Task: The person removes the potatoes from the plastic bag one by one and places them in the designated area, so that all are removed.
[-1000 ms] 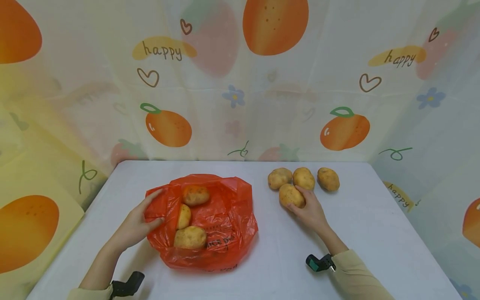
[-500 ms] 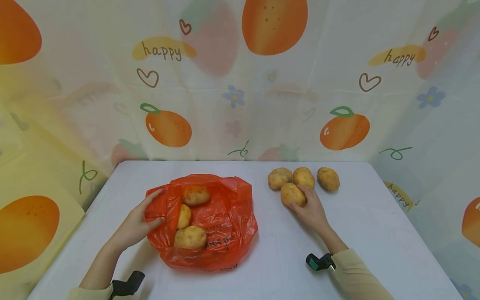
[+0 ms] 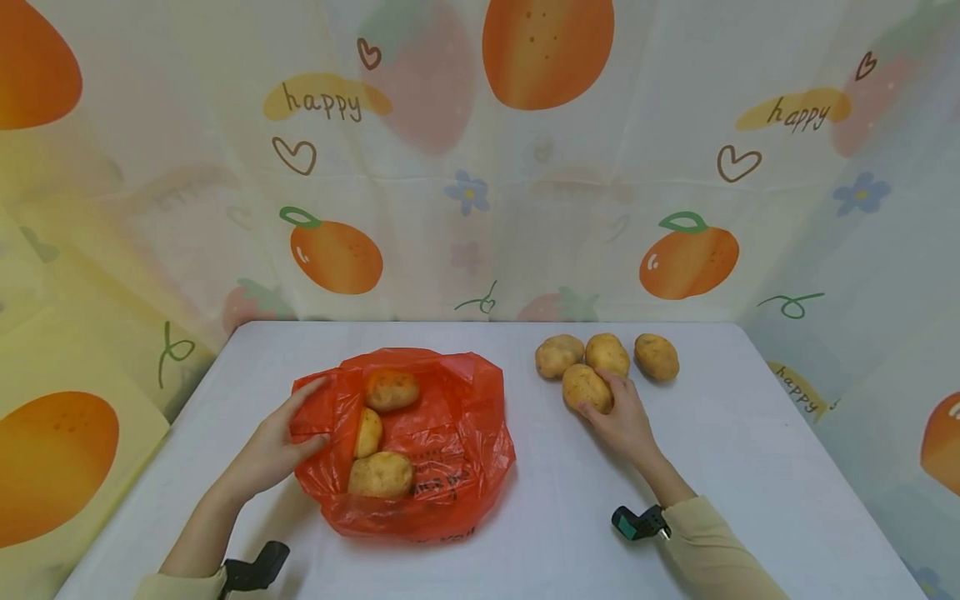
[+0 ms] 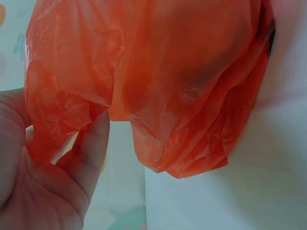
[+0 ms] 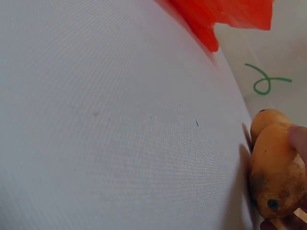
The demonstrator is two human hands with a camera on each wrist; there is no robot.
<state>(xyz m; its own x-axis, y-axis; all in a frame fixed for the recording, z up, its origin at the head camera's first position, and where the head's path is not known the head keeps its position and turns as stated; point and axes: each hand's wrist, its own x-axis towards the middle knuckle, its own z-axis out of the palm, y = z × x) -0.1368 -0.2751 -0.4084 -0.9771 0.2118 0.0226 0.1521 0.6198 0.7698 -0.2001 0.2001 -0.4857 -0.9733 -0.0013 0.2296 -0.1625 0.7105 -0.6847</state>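
My left hand (image 3: 272,446) holds the left edge of a red plastic bag (image 3: 480,433), its thumb and fingers on either side of a fold, as the left wrist view also shows (image 4: 72,86). Three potatoes show inside the bag's mouth, among them a front potato (image 3: 381,475) and a back potato (image 3: 392,390). At the right, my right hand (image 3: 626,421) grips a potato (image 3: 585,388) between thumb and fingers. In the right wrist view that potato (image 5: 276,172) has dark spots, and only parts of the fingers show at the frame's edge.
Behind the gripped potato lie a left potato (image 3: 558,357) and a middle potato (image 3: 608,356), both close to it. A third potato (image 3: 657,358) sits apart on the right. Everything is on a white table (image 3: 555,533), backed by a fruit-patterned cloth (image 3: 525,233).
The potato in my right hand has shifted slightly back and to the right, the hand moving with it. My left hand and the bag stay where they were.
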